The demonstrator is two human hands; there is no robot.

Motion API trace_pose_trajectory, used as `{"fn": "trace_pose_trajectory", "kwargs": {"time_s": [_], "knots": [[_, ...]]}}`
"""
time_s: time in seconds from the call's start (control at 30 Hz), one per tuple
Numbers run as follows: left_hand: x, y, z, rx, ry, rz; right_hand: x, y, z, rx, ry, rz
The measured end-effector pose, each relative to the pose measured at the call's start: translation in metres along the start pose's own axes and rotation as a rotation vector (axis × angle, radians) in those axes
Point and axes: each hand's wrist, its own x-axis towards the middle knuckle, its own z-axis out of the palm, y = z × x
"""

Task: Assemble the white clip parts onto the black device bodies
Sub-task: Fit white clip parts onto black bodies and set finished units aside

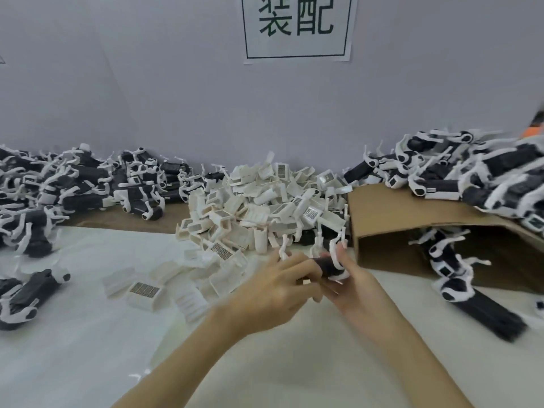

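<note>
Both my hands meet at the centre of the table around one black device body (327, 267) that has a white curved arm on it. My right hand (357, 285) grips the body from the right, thumb up beside the white arm. My left hand (273, 287) closes on its left end, and a small white piece shows between the fingers. Just behind them lies a large heap of loose white clip parts (265, 207), some with dark grid labels.
Piles of black-and-white devices lie at the left (73, 184) and on top of a tipped cardboard box (391, 228) at the right. More devices lie at the left edge (26, 293) and at the right (471, 293). A wall with a sign stands behind.
</note>
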Motion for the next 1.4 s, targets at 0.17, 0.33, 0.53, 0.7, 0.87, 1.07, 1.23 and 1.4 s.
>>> {"fn": "trace_pose_trajectory", "kwargs": {"time_s": [0.17, 0.33, 0.53, 0.7, 0.87, 1.07, 1.23, 1.4], "knots": [[-0.008, -0.006, 0.02, 0.057, 0.075, 0.004, 0.004, 0.002, -0.009, 0.07, 0.061, -0.053], [-0.018, -0.017, 0.02, -0.108, 0.279, -0.302, 0.004, 0.007, 0.003, 0.093, 0.151, -0.143], [-0.018, -0.006, 0.006, -0.868, 0.307, -0.979, -0.005, 0.009, 0.017, -0.006, 0.142, -0.161], [-0.018, -0.013, -0.002, -1.163, 0.178, -1.06, -0.011, 0.004, 0.023, -0.032, 0.045, -0.2], [-0.021, -0.017, -0.008, -1.241, 0.241, -0.963, -0.014, -0.001, 0.025, -0.053, -0.009, -0.155], [-0.033, -0.035, -0.013, -1.295, 0.025, -0.799, -0.017, -0.012, 0.011, -0.064, -0.055, 0.2], [-0.036, -0.043, -0.02, -1.271, -0.154, -0.663, -0.013, -0.008, 0.011, -0.18, 0.014, 0.206], [-0.031, -0.038, -0.016, -1.366, 0.035, -1.019, -0.012, -0.003, 0.016, -0.093, 0.024, 0.061]]}}
